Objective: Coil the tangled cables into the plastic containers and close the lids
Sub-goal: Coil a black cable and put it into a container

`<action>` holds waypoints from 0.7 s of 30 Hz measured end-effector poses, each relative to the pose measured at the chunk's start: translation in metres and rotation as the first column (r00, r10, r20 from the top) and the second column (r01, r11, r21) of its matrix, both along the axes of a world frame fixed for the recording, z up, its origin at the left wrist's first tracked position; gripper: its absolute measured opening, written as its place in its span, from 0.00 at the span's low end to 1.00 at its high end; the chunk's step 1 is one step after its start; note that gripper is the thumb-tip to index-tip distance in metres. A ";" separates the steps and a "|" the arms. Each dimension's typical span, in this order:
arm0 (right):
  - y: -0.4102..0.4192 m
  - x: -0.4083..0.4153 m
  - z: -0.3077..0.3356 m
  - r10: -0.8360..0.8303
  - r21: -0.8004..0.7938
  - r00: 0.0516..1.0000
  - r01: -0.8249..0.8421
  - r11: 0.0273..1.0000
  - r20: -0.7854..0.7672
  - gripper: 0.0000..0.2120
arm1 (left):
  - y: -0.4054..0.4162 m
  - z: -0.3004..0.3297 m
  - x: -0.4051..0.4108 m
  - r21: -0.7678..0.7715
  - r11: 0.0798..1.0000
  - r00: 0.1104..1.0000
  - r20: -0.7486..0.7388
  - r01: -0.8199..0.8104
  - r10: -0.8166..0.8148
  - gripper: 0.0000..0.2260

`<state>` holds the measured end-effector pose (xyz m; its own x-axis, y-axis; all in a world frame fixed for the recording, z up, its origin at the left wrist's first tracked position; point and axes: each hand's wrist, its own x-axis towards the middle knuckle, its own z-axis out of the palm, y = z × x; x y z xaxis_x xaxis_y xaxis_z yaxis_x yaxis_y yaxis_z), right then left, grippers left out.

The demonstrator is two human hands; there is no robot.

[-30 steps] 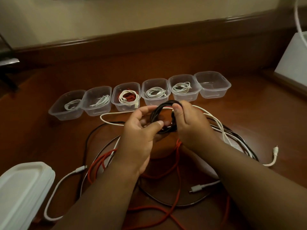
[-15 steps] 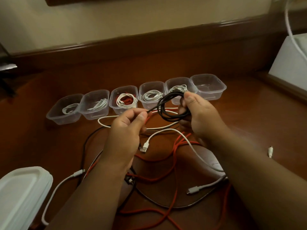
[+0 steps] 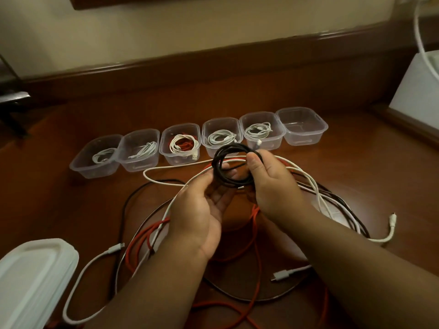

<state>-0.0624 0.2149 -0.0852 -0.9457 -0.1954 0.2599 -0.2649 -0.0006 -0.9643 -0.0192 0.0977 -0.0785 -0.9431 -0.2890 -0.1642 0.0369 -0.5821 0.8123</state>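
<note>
Your right hand [image 3: 268,184] pinches the black cable [image 3: 231,166], wound in tight glossy loops; your left hand [image 3: 202,210] cradles it, fingers relaxed.

6 clear containers [image 3: 301,126] in a row near the tabletop's far edge: 5 hold coiled cables, 1 empty. 1 black coil [image 3: 231,166]. 1 lid stack [image 3: 31,279], near-left corner.

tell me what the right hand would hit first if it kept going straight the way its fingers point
Probably the fifth container from the left, which holds a coiled white cable. The right hand, gripping the black coil, points up and away toward the container row; depth is unclear.
</note>
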 end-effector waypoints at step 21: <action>0.003 -0.009 0.002 0.174 -0.033 0.955 -0.171 0.985 0.238 0.16 | 0.007 0.001 0.009 -0.067 0.966 0.960 -0.114 0.250 -0.256 0.01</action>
<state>-0.0719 0.2184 -0.0834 -0.9326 -0.3594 0.0332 -0.0210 -0.0377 -0.9991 -0.0098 0.1051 -0.0774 -0.9984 -0.0435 -0.0362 -0.0068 -0.5425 0.8400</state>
